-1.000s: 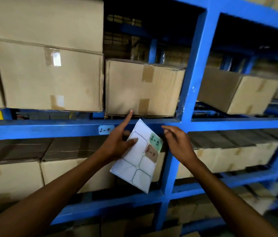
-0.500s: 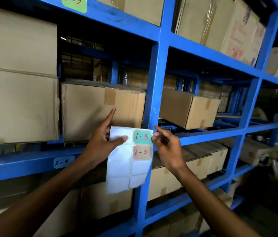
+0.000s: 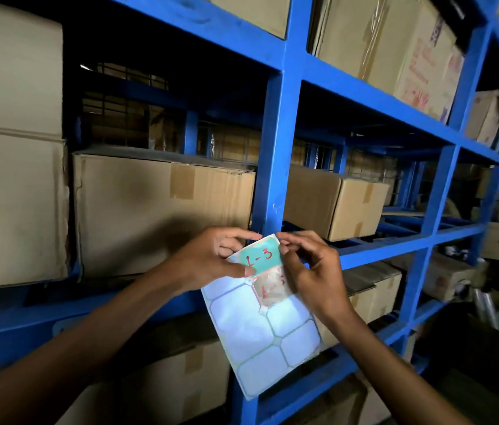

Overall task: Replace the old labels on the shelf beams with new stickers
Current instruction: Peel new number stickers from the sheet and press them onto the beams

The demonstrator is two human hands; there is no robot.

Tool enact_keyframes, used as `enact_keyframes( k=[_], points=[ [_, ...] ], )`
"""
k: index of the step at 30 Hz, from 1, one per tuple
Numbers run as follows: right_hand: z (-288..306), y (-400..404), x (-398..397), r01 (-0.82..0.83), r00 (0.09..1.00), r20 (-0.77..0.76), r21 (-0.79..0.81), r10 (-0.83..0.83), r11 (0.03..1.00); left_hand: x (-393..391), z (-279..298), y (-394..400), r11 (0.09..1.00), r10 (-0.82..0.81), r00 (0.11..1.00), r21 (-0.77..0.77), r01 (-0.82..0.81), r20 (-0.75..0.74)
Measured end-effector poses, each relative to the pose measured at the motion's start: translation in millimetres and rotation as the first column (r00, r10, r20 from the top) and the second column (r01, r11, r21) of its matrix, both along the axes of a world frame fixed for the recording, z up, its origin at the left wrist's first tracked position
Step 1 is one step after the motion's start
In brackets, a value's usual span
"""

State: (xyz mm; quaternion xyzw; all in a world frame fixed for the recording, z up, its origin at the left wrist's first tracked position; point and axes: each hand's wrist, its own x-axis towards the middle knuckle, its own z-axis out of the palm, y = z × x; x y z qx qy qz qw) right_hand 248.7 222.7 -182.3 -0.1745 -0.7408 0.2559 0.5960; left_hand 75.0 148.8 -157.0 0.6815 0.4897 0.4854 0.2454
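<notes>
I hold a white sticker sheet [image 3: 262, 338] in front of the blue upright [image 3: 276, 142] of the rack. My left hand [image 3: 208, 259] grips the sheet's upper left, thumb pressed on the sheet. A green sticker [image 3: 260, 256] marked in red sits at the sheet's top corner, with a brownish sticker [image 3: 271, 291] just below it. My right hand [image 3: 306, 268] pinches the green sticker's right edge with thumb and fingertips. The blue shelf beam [image 3: 395, 243] runs behind my hands.
Cardboard boxes fill the shelves: a large one [image 3: 156, 210] behind my left hand, a taller stack [image 3: 12, 148] at far left, another [image 3: 334, 200] right of the upright. More boxes [image 3: 395, 44] sit above and below. Shiny rolls [image 3: 493, 311] lie at lower right.
The view swung up and right. Both hands closed in on the sheet's top corner; my left index finger no longer points up, and my right fingers now pinch the green sticker's edge.
</notes>
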Motion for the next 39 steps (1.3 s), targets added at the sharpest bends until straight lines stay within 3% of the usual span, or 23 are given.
enact_keyframes(
  k=[8,13,16,19,24,27,30,35,39],
  points=[
    [-1.0,60.6,21.5,0.037,0.988,0.140,0.154,-0.059,0.987,25.0,1.7,55.0,0.997,-0.001,1.000,0.081,0.003,-0.023],
    [5.7,132.0,32.1,0.043,0.993,0.093,0.225,-0.065,0.973,47.3,8.1,108.6,0.982,0.098,0.977,0.177,-0.064,-0.189],
    [16.0,184.5,41.9,-0.032,0.993,0.122,0.292,-0.004,0.956,66.6,11.6,147.3,0.939,0.294,0.908,0.270,-0.215,-0.298],
    [30.9,233.7,51.3,-0.114,0.980,0.193,0.361,0.046,0.926,89.0,17.6,183.2,0.906,0.389,0.880,0.287,-0.312,-0.272],
    [48.2,287.5,72.3,-0.282,0.943,0.248,0.250,0.220,0.926,109.7,33.1,228.6,0.868,0.484,0.813,0.295,-0.399,-0.324],
    [58.2,299.4,84.7,-0.393,0.915,0.155,0.127,0.373,0.911,114.9,39.3,243.8,0.849,0.523,0.766,0.310,-0.428,-0.373],
    [79.7,300.2,91.0,-0.477,0.874,-0.085,0.041,0.478,0.878,112.6,54.4,251.9,0.820,0.567,0.696,0.388,-0.421,-0.440],
    [143.0,312.8,100.4,-0.373,0.880,-0.268,0.123,0.393,0.920,117.7,109.3,258.0,0.759,0.644,0.560,0.531,-0.378,-0.522],
    [199.6,340.7,114.6,-0.240,0.905,-0.306,0.205,0.295,0.949,131.6,153.0,268.6,0.765,0.635,0.508,0.566,-0.308,-0.582]
  ],
)
